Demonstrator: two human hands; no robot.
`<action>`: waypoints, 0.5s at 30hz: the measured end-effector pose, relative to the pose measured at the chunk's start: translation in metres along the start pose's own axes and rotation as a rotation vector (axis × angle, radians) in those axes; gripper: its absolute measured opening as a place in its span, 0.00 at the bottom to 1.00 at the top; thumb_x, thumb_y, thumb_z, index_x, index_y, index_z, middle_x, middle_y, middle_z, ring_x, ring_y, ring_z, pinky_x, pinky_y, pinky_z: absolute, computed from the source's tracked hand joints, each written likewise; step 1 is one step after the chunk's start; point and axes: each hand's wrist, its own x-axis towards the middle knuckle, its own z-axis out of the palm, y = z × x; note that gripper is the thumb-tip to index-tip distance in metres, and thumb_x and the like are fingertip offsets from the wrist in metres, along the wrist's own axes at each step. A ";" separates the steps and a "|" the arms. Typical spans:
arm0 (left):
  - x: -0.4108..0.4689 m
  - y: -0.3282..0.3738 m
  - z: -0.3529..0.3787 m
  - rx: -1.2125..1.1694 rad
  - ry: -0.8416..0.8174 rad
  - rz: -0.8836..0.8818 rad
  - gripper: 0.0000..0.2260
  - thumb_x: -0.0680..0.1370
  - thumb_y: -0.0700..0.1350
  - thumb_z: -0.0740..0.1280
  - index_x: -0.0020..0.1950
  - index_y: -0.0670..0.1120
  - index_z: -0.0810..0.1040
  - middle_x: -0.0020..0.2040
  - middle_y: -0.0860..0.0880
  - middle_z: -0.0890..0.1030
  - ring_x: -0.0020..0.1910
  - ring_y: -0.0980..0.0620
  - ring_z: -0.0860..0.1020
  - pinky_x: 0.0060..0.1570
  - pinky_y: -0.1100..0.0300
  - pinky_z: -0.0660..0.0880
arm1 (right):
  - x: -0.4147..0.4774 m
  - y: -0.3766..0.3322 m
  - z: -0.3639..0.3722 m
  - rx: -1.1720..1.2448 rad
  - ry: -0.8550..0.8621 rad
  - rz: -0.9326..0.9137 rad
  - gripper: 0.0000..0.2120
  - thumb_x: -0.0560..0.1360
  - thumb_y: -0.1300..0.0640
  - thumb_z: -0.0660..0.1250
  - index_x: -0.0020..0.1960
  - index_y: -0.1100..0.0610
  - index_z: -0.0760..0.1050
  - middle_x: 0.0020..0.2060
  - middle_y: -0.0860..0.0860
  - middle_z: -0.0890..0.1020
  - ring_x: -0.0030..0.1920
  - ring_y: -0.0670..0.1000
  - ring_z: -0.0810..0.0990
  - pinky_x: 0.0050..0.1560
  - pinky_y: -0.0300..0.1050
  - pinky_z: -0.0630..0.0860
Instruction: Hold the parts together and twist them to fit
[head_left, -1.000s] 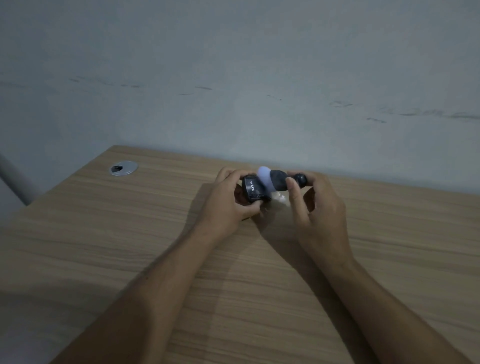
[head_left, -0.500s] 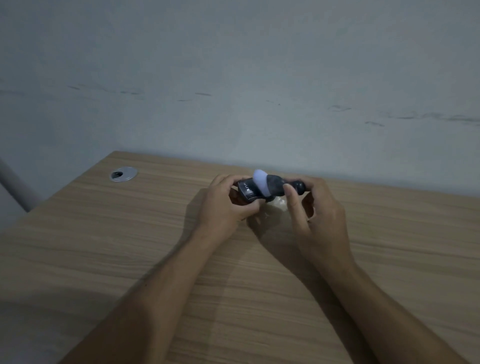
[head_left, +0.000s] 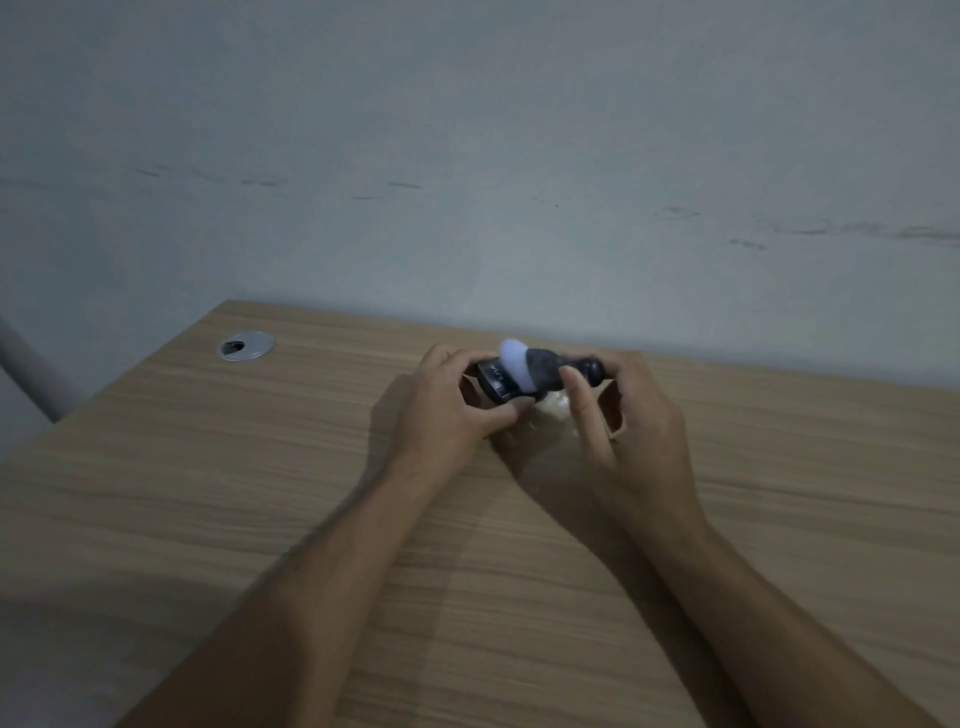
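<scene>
Fingers (head_left: 441, 364) of the left hand (head_left: 447, 410) curl round the labelled end of a small dark bottle (head_left: 519, 374), thumb pinching it from below. The right hand (head_left: 628, 415) pinches the bottle's dark cap end (head_left: 589, 370) between thumb and fingertips. A pale band (head_left: 514, 364) wraps the bottle's middle. The bottle lies sideways just above the wooden table (head_left: 208, 493), near its far edge. A round metal grommet (head_left: 245, 345) sits well to the left. Both forearms reach forward, converging, wrists raised off the wood.
</scene>
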 end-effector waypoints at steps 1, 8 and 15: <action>0.001 0.000 0.000 0.021 -0.013 -0.011 0.21 0.70 0.55 0.85 0.59 0.53 0.86 0.54 0.55 0.79 0.43 0.68 0.75 0.43 0.81 0.70 | -0.001 -0.004 0.002 0.001 -0.030 -0.055 0.08 0.85 0.57 0.71 0.63 0.57 0.83 0.49 0.45 0.82 0.43 0.34 0.77 0.47 0.26 0.68; -0.001 -0.001 0.000 -0.014 0.020 0.008 0.23 0.68 0.50 0.86 0.62 0.52 0.87 0.52 0.53 0.80 0.42 0.69 0.76 0.42 0.82 0.68 | -0.001 0.010 0.007 -0.055 -0.010 -0.006 0.07 0.84 0.56 0.73 0.61 0.56 0.83 0.48 0.42 0.78 0.41 0.33 0.75 0.46 0.25 0.68; 0.000 -0.002 0.001 -0.124 0.039 0.057 0.26 0.68 0.53 0.87 0.64 0.54 0.87 0.56 0.52 0.82 0.50 0.57 0.83 0.48 0.79 0.73 | 0.005 0.017 -0.003 0.005 0.045 0.221 0.06 0.86 0.51 0.69 0.57 0.52 0.82 0.40 0.41 0.80 0.36 0.42 0.77 0.40 0.27 0.68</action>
